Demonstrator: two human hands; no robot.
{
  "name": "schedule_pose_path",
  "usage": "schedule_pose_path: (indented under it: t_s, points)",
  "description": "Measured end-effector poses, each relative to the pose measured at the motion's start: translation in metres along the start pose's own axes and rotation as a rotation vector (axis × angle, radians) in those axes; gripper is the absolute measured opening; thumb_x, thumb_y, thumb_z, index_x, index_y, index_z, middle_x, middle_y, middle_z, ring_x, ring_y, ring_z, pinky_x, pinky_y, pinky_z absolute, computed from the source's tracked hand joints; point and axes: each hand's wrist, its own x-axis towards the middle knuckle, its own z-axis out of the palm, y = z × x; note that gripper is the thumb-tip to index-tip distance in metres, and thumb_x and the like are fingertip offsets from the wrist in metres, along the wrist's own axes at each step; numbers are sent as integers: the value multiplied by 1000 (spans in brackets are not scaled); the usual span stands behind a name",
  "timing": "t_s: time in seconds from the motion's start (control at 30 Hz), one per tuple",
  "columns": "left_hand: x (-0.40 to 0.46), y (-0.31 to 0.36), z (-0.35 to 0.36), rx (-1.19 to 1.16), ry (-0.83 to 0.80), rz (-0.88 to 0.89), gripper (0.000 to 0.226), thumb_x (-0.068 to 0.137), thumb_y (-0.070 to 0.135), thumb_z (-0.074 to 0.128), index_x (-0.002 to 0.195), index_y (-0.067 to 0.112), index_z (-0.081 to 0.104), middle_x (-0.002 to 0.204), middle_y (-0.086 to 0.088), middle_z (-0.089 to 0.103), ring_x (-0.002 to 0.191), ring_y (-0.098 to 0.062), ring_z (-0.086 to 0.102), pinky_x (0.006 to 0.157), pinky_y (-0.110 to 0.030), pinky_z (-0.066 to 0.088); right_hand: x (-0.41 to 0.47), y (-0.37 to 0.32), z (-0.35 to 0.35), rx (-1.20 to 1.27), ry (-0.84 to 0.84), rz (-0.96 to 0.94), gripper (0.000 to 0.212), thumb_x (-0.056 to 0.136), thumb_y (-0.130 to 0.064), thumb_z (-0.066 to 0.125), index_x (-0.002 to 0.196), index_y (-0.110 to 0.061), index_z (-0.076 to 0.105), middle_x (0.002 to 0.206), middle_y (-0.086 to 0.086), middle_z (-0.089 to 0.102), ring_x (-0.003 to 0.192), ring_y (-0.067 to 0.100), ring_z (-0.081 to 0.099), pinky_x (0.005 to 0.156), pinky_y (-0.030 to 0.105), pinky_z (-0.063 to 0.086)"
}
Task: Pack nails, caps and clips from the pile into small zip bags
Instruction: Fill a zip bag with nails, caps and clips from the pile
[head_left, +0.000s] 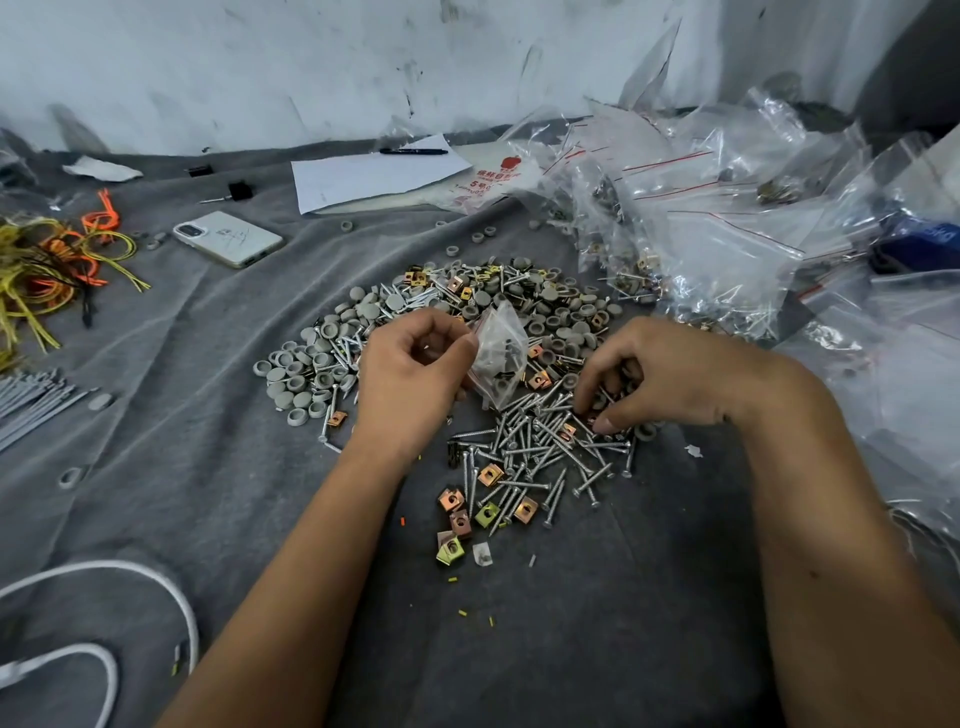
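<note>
Nails, grey caps and brass-coloured clips lie heaped together in the middle of a grey cloth. Above that pile, the left hand pinches a small clear zip bag by its edge, thumb and fingers curled onto the plastic; a few dark pieces show through it. Over on the other side, the right hand is down in the pile, fingers curled with their tips among the nails and caps. Whether they hold anything, I cannot tell. To the right, a big heap of filled bags with red zip lines. At the back, a white sheet of paper with a black pen on it. Near that, a white phone lying face down. Far left, orange and yellow ties in a tangle. Bottom left, a white cable.
</note>
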Motion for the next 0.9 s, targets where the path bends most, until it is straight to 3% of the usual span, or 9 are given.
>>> schedule_pose_path:
  t_s: [0.13,0.3,0.43,0.57,0.7,0.8,0.9]
  points:
    - [-1,1,0,5,-4,8,8,94,3,71,86,5,72,69,-20,67,48,-11,58,48,-20,46,2,-5,3,-35,1,11,17,76,-25,90,77,-37,77,82,-7,70,78,13,67,77,43,58]
    - [0,-1,0,2,-7,15,10,94,3,72,84,8,72,65,-11,67,49,-12,59,49,-22,47,1,-2,5,16,32,-32,18,81,-22,86,78,-33,73,84,-13,70,78,0,66,71,29,54]
    - [0,-2,2,9,-21,33,10,93,4,73,84,8,72,63,-5,67,51,-14,59,50,-26,47,4,-7,7,284,275,-215,14,87,-18,80,89,-27,71,88,-9,72,81,7,70,75,26,56]
    - [-1,-1,3,25,-41,66,9,92,4,73,84,7,72,66,-8,68,54,-17,59,51,-29,48,14,-25,19,488,531,-430,13,85,-7,81,95,-12,74,90,-2,74,85,18,73,80,34,61]
    - [-2,1,3,21,-45,83,8,92,4,73,84,6,72,67,-9,68,55,-19,59,53,-31,48,17,-35,30,345,577,-500,18,82,-6,83,97,-15,78,92,-7,75,86,14,73,77,39,62]
    - [-1,0,3,5,-37,74,8,92,4,72,84,5,72,68,-11,68,57,-20,59,55,-34,49,19,-36,33,223,576,-489,24,80,-4,85,98,-18,78,92,-10,74,82,8,71,72,35,61]
    - [-1,-1,2,-13,-39,62,8,93,5,72,84,6,72,68,-11,68,56,-18,60,54,-31,48,19,-34,33,290,633,-484,22,81,-2,84,100,-12,78,94,-6,75,84,11,72,74,31,62]
